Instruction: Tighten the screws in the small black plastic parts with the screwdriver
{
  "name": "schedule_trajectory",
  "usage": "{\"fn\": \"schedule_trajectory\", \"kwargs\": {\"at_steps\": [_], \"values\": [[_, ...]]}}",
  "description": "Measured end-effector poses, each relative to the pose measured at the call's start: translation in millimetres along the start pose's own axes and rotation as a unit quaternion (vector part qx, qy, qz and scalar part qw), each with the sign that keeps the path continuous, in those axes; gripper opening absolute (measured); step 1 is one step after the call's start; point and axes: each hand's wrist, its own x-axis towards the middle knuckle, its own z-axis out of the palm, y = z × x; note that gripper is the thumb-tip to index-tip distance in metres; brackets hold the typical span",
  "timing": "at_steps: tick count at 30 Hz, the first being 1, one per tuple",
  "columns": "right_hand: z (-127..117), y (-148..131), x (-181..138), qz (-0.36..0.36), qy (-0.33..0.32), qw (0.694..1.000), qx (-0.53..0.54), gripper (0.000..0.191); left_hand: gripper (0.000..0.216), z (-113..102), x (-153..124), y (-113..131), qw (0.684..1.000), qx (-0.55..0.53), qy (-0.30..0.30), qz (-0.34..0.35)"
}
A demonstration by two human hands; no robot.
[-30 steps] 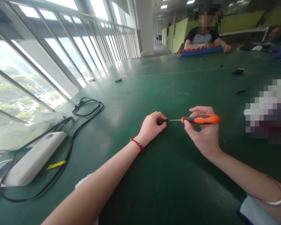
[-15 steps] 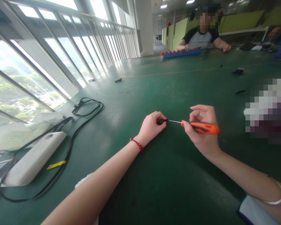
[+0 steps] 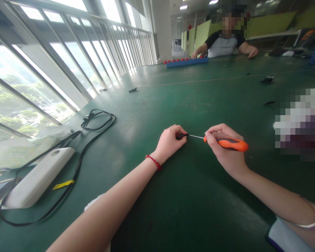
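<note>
My left hand (image 3: 172, 140) rests on the green tabletop, its fingers pinching a small black part (image 3: 182, 135). The part's exact kind is hard to make out, since the fingers cover most of it. From the right, my right hand (image 3: 227, 148) grips an orange-and-black screwdriver (image 3: 235, 144), thumb and fingers closed round the front of the handle. Its thin metal shaft lies almost level, and the tip meets the right end of the black part.
A white power strip (image 3: 39, 178) and a looped black cable (image 3: 78, 168) lie at the left beside the railing (image 3: 105, 45). Small black pieces (image 3: 267, 79) are scattered on the table (image 3: 152, 105). Across it, a person (image 3: 223, 45) handles a blue bar with red knobs (image 3: 187, 62).
My right fingers have closed onto the screwdriver handle from a looser, raised pose. My left hand stays put. Across the table, the blue bar has moved left.
</note>
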Motion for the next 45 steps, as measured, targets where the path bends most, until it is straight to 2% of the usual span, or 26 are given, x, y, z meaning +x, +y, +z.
{"fn": "schedule_trajectory", "kwargs": {"at_steps": [2, 6, 7, 11, 13, 17, 21, 24, 27, 29, 31, 33, 36, 39, 43, 45], "values": [[0.7, -0.1, 0.3, -0.016, 0.019, 1.0, 0.013, 0.008, 0.009, -0.1, 0.1, 0.2, 1.0, 0.002, 0.001, -0.003], [1.6, 1.0, 1.8, -0.056, 0.047, 0.995, 0.063, 0.033, 0.009, -0.4, 0.2, 0.9, 1.0, 0.005, 0.001, -0.002], [1.3, 0.9, 1.8, -0.053, 0.043, 0.996, 0.059, 0.033, 0.008, -0.4, 0.2, 1.0, 1.0, 0.005, 0.0, -0.002], [0.0, -0.9, 0.7, -0.012, 0.013, 1.0, 0.007, 0.009, 0.009, -0.2, 0.3, 0.2, 1.0, 0.002, 0.001, -0.001], [0.5, -0.7, 0.8, -0.022, 0.026, 0.999, 0.014, 0.008, 0.009, -0.1, 0.4, -0.4, 1.0, 0.005, 0.001, 0.001], [1.9, 2.1, 2.4, -0.062, 0.066, 0.994, 0.055, 0.027, 0.009, -0.1, 0.5, -0.3, 1.0, 0.007, 0.0, 0.003], [0.4, 2.0, 1.2, -0.023, 0.035, 0.999, 0.016, 0.006, 0.01, 0.2, 0.1, 0.2, 1.0, 0.015, 0.002, -0.002], [0.0, 1.7, 0.1, -0.015, 0.057, 0.998, -0.01, 0.014, 0.009, 0.5, -0.4, -0.2, 0.999, 0.04, 0.024, -0.013], [1.1, 4.4, 1.1, -0.025, 0.079, 0.997, -0.008, 0.01, 0.008, 0.6, -1.0, 0.5, 0.994, 0.083, 0.044, -0.048], [2.0, 7.2, 2.5, -0.024, 0.08, 0.996, 0.009, 0.005, 0.018, 0.7, -1.6, 2.5, 0.994, 0.086, 0.033, -0.062], [2.5, 9.5, 3.5, -0.017, 0.073, 0.997, 0.028, 0.008, 0.027, 0.8, -2.2, 5.1, 0.998, 0.046, 0.005, -0.052], [2.6, 10.6, 3.9, -0.016, 0.069, 0.997, 0.041, 0.016, 0.024, 0.7, -2.8, 7.0, 0.999, 0.011, -0.012, -0.038], [2.3, 9.3, 3.4, -0.016, 0.065, 0.997, 0.041, 0.019, 0.021, 0.3, -3.4, 6.7, 0.998, 0.051, 0.023, -0.027], [2.0, 6.1, 2.9, -0.021, 0.07, 0.997, 0.036, 0.015, 0.027, 0.2, -3.4, 4.2, 0.992, 0.114, 0.054, 0.006], [1.3, 4.4, 3.0, -0.03, 0.08, 0.996, 0.038, 0.005, 0.018, 0.5, -2.2, 2.0, 0.994, 0.112, 0.011, 0.017], [0.5, 5.2, 3.1, -0.039, 0.079, 0.996, 0.034, 0.005, 0.011, 0.2, -1.3, 1.9, 0.994, 0.105, 0.006, 0.008]]}}
